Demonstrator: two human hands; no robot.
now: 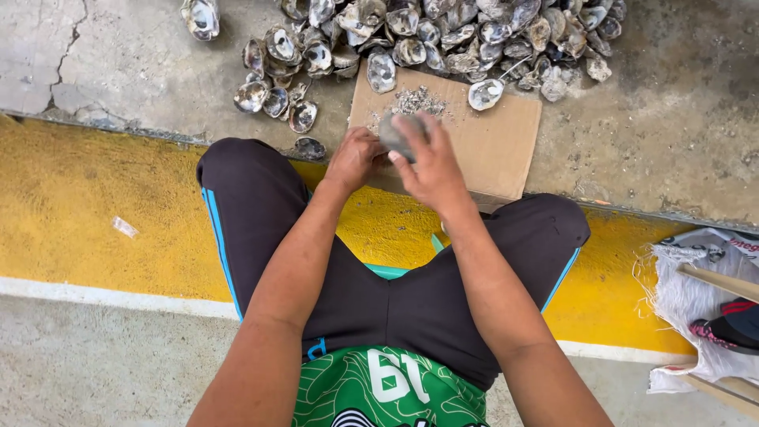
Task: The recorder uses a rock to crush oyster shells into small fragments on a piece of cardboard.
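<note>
1. Left hand (353, 158) — fingers curled together against the near left side of a grey oyster (398, 133); what the closed grip clasps beyond that contact cannot be told.
2. Right hand (431, 166) — fingers and thumb clamped over the top and right of the same oyster, hiding much of it.
3. The oyster is held between both hands, just above the near left part of a cardboard sheet (490, 142).
4. The cardboard sheet lies flat on the concrete floor (672, 134), its near edge overlapping a yellow painted kerb (71, 213).
5. On the sheet: a small heap of grey shell grit (417, 100) just beyond the hands, one opened half shell (381, 71) at the far left edge and another (485, 93) to the far right.
6. Beyond the sheet, a pile of empty oyster shells (443, 35) spreads across the far floor, pearly insides mostly up; a stray shell (201, 17) lies apart at far left.
7. At right, a white woven sack (688, 296) lies open on the kerb — it holds a dark red-edged item (731, 328), and wooden sticks (715, 278) cross it.
8. The person sits with knees apart in dark shorts (371, 300) with blue stripes.
9. A scrap of clear wrapper (124, 228) lies on the kerb at left.
</note>
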